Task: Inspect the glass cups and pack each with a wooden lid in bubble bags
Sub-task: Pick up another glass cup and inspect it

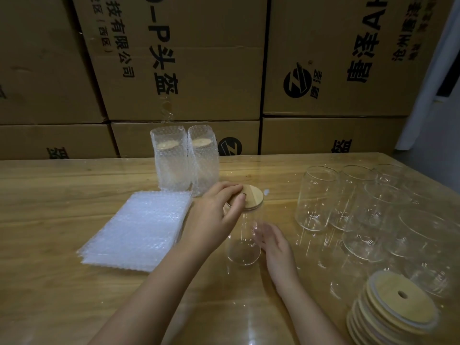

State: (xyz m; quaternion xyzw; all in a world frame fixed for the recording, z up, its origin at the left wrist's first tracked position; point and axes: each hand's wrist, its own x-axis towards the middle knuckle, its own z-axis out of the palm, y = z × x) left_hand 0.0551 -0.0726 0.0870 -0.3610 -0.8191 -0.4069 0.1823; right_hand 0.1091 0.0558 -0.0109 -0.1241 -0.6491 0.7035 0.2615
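Two packed bubble bags (171, 160) (202, 161) are stood upright at the back of the worktop (49, 195), touching side by side. A cup with a round wooden disc on top is seen through each.

A stack of flat bubble bags (137, 227) is laid left of centre, just in front of the packed pair.

The glass cup (244, 245) is stood upright at centre, nothing seen inside it. The wooden lid (252, 197) is seated on its rim, slightly tilted.

A cluster of empty cups (316, 197) is grouped upright on the right, uncapped. The lid stack (395, 310) is fanned at the near right corner, and a hole is visible in the top lid.

Left hand (216, 215): the forearm is extended from the lower left and the hand arched over the cup top. The lid's near edge is pinched between its fingers (232, 189) and thumb.

Right hand (272, 242): it is held low beside the cup's right wall, palm toward the glass. Its fingers (261, 227) are extended and loosely spread, and nothing is held. The hand is motion-blurred, so contact with the glass cannot be told.

Cardboard boxes (189, 58) are stacked behind the worktop.
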